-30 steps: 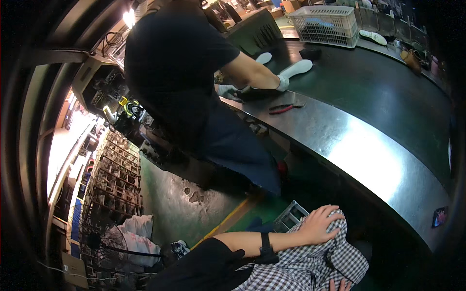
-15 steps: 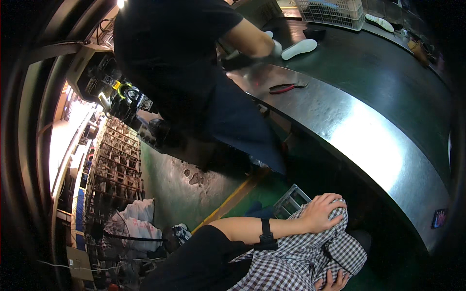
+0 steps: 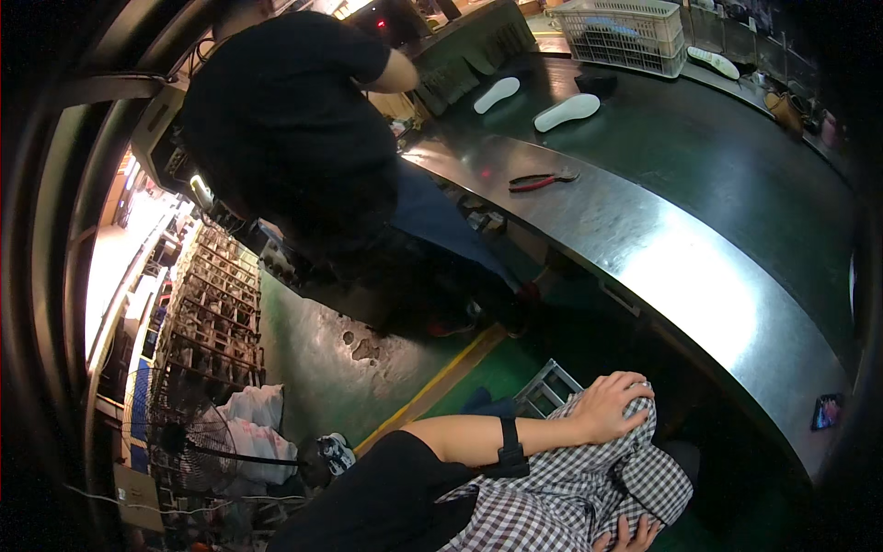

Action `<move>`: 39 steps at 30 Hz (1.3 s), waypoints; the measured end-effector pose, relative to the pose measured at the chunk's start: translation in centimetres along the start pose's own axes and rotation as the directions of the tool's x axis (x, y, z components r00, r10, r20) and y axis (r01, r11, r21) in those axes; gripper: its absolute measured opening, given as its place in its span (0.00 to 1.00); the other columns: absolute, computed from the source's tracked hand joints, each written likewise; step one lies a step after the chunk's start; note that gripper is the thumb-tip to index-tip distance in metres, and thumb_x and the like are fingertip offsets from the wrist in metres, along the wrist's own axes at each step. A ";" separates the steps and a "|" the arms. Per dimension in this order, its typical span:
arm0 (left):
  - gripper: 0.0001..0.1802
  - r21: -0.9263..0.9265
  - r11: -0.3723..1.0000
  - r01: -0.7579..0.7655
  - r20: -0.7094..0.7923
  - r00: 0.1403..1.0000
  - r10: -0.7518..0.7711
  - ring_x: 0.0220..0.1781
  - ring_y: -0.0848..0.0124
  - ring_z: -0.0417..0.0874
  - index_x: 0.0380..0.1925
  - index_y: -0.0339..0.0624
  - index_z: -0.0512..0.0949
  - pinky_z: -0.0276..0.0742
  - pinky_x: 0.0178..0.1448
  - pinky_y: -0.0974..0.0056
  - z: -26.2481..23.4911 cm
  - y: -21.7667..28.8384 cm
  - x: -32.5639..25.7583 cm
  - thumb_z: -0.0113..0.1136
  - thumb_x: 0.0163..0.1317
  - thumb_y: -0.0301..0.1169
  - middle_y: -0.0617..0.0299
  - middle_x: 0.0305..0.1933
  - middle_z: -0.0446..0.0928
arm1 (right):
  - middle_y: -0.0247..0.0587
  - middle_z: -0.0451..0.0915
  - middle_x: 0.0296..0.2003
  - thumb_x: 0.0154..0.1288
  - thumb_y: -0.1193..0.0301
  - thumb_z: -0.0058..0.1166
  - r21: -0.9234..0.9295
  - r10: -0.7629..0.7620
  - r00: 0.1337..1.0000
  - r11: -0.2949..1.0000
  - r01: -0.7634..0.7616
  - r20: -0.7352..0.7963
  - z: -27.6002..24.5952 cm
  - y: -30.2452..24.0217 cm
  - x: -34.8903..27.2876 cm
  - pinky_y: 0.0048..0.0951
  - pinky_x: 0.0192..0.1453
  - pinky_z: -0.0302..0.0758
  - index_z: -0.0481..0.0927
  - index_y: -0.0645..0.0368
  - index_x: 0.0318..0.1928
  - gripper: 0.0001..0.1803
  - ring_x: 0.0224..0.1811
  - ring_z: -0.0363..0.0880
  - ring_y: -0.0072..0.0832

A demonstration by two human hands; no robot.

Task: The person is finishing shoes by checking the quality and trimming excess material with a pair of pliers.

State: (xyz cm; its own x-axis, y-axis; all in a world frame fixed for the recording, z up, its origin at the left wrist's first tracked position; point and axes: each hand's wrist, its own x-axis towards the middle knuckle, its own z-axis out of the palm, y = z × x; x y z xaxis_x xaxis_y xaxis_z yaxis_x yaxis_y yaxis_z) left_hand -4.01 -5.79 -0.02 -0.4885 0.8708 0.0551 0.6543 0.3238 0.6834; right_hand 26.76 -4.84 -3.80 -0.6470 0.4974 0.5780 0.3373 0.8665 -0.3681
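Note:
My left hand [image 3: 611, 407], with a black band on its forearm, rests on my knee, its fingers draped over the brown-and-white checked cloth [image 3: 552, 497] that covers my lap. My right hand [image 3: 629, 535] shows only in part at the lower edge. Its fingers lie apart against the same cloth, and nothing shows in them. Beyond my knees runs a dark green belt [image 3: 699, 184] with a shiny metal border [image 3: 690, 267]. Two white shoe soles [image 3: 567, 112] [image 3: 498, 95] lie on the belt, and red-handled pliers [image 3: 543, 182] lie on the border.
A co-worker in black [image 3: 294, 129] stands ahead on the left. A pale plastic crate [image 3: 621, 37] sits at the belt's far side. A phone [image 3: 827, 412] lies on the border at right. A fan [image 3: 189, 446], white sacks [image 3: 258, 432] and metal racks [image 3: 207, 313] are at left.
The co-worker has moved left and drawn an arm back from the belt, uncovering the farther sole. My hands have stayed on the cloth.

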 end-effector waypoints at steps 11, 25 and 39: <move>0.18 0.005 1.000 -0.012 0.005 1.000 0.012 0.67 0.56 0.72 0.51 0.50 0.81 0.67 0.69 0.50 -0.1 0.3 -0.2 0.61 0.64 0.42 0.56 0.63 0.74 | 0.58 0.75 0.61 0.73 0.55 0.45 -0.066 0.025 0.999 0.998 -0.022 0.036 -0.7 -0.3 -1.5 0.66 0.63 0.69 0.84 0.55 0.51 0.21 0.62 0.71 0.63; 0.16 0.020 1.000 -0.008 -0.036 0.999 0.009 0.66 0.57 0.73 0.51 0.50 0.81 0.67 0.69 0.50 0.3 -0.2 -0.5 0.58 0.68 0.42 0.56 0.62 0.76 | 0.53 0.76 0.62 0.73 0.54 0.47 -0.126 0.107 0.990 0.987 -0.095 0.089 -1.6 -1.3 -1.6 0.63 0.65 0.70 0.85 0.51 0.53 0.21 0.64 0.71 0.60; 0.16 0.026 0.999 -0.031 -0.081 0.996 0.033 0.63 0.60 0.76 0.50 0.50 0.82 0.69 0.66 0.53 -0.2 0.0 -0.2 0.59 0.67 0.42 0.58 0.59 0.77 | 0.55 0.76 0.62 0.73 0.53 0.50 -0.101 0.164 0.986 0.982 -0.162 0.009 -1.2 -1.9 -1.5 0.59 0.68 0.69 0.85 0.55 0.54 0.23 0.66 0.70 0.59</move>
State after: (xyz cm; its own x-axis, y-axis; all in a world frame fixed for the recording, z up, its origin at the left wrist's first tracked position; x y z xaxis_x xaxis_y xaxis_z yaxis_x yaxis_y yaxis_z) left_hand -3.99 -6.07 0.14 -0.5117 0.8483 0.1360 0.6840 0.3065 0.6619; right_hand 27.99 -7.17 -3.10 -0.5889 0.6322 0.5036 0.5048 0.7743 -0.3816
